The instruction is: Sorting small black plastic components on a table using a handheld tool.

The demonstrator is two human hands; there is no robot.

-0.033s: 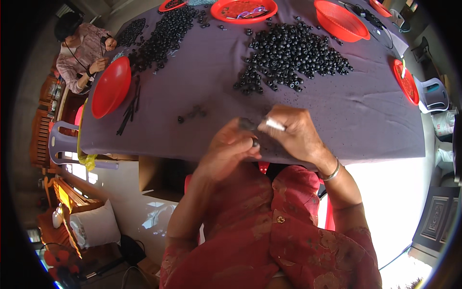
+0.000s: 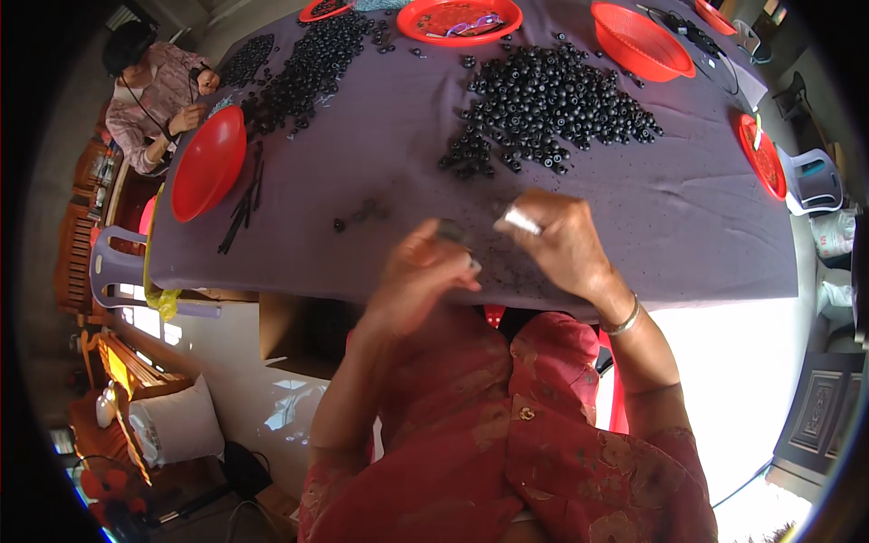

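Note:
Just over the near edge of the purple-grey tablecloth (image 2: pixel 634 258), my left hand (image 2: pixel 415 276) is curled with a small dark piece (image 2: pixel 453 232) at its fingertips. Motion blurs that piece, so its exact shape is unclear. My right hand (image 2: pixel 563 242), a metal bangle on its wrist, is closed round a short white or silvery object (image 2: pixel 522 220) that sticks out by the thumb; most of it is hidden. A gap separates the two hands. Beyond them lies a big pile of small round black hollow parts (image 2: pixel 548 104). Left of my left hand sits one loose black part (image 2: pixel 339 224) beside a dark blurred cluster.
At the left edge stand a red bowl (image 2: pixel 210 165) and dark thin strips (image 2: pixel 244 204). A second black heap (image 2: pixel 303 77) lies near a seated co-worker (image 2: pixel 149 90). Farther off are a red tray (image 2: pixel 460 20) with glasses, a red basket (image 2: pixel 641 43) and a red plate (image 2: pixel 762 154).
My hands have drawn apart: the left has shifted slightly left, and the right slightly up, each with its piece still in it.

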